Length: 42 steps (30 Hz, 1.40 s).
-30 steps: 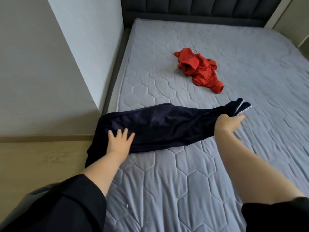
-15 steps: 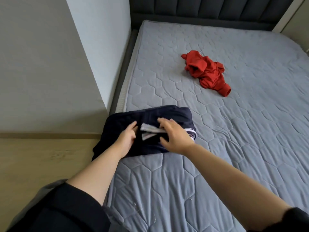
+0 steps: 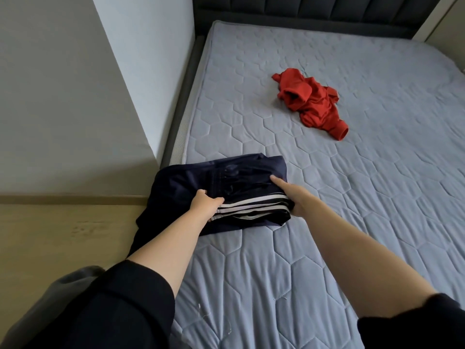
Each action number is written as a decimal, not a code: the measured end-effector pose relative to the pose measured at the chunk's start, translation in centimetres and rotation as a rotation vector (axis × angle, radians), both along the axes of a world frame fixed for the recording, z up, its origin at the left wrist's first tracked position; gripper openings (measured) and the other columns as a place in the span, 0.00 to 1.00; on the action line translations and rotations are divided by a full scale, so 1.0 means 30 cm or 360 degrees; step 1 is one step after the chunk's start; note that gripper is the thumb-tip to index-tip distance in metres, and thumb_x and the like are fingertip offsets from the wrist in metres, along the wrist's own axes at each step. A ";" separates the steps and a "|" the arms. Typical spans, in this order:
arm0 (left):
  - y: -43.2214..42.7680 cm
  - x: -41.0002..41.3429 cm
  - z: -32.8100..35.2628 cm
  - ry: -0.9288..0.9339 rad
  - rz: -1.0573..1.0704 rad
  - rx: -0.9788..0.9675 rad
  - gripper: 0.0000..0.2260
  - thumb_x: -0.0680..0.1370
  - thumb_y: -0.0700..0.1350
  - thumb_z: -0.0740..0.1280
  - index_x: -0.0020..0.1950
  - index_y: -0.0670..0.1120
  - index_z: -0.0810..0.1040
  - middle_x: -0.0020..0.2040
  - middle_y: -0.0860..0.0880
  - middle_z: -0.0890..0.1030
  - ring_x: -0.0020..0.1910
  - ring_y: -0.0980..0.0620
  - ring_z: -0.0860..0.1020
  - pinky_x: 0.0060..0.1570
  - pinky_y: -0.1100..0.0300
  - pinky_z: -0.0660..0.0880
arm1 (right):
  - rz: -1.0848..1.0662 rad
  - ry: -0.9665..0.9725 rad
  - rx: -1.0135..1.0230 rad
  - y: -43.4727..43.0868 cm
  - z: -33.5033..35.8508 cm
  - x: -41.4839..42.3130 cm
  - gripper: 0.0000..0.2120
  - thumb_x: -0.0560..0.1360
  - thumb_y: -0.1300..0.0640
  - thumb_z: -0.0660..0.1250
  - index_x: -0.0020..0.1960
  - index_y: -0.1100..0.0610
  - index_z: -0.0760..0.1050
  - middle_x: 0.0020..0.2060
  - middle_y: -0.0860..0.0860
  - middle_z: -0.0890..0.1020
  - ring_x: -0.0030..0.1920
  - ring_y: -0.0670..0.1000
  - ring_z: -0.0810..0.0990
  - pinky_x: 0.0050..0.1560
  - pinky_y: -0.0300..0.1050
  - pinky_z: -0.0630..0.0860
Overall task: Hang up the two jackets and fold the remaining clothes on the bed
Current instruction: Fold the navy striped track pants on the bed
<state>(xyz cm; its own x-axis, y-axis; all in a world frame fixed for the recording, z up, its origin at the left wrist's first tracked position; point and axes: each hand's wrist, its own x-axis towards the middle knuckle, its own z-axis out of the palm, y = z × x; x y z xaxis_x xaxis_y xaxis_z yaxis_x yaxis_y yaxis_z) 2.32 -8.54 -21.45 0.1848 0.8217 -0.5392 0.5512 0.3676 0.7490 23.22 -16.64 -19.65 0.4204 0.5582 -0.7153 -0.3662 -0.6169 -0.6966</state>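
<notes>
While both hands worked the fold, the navy track pants (image 3: 221, 195) lay at the near left corner of the bed (image 3: 352, 222), one end hanging over the edge toward the floor. Left hand (image 3: 205, 205) had its grip curled on the striped layer; right hand (image 3: 293, 197) lay on the bundle's right edge, fingers mostly hidden, grip state unclear. Red garment (image 3: 312, 104) sat crumpled, well apart, unfolded. Risk: slick fabric and the overhang could drag the stack off or splay the layers if the hold loosened.
</notes>
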 end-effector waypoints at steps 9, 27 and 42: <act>-0.114 0.188 -0.013 -0.0296 -0.0117 -0.0144 0.22 0.76 0.43 0.68 0.68 0.46 0.65 0.59 0.45 0.75 0.52 0.48 0.75 0.43 0.56 0.77 | -0.0142 -0.1108 -0.0107 -0.031 0.097 0.109 0.07 0.67 0.62 0.60 0.44 0.59 0.74 0.36 0.53 0.78 0.39 0.57 0.77 0.37 0.43 0.70; -0.093 0.539 0.070 0.0498 -0.0734 0.0899 0.23 0.78 0.48 0.62 0.73 0.48 0.63 0.68 0.45 0.69 0.67 0.44 0.67 0.60 0.49 0.69 | -0.0784 0.0083 0.0533 -0.381 -0.146 0.406 0.19 0.71 0.76 0.49 0.52 0.63 0.73 0.41 0.58 0.79 0.43 0.58 0.77 0.45 0.47 0.75; 0.040 0.730 0.006 0.0840 -0.1292 0.0814 0.20 0.79 0.56 0.61 0.63 0.43 0.73 0.63 0.42 0.76 0.60 0.42 0.74 0.53 0.54 0.70 | -0.0482 -0.0290 0.0501 -0.336 -0.244 0.448 0.05 0.73 0.63 0.67 0.43 0.54 0.77 0.38 0.51 0.81 0.40 0.49 0.78 0.46 0.43 0.75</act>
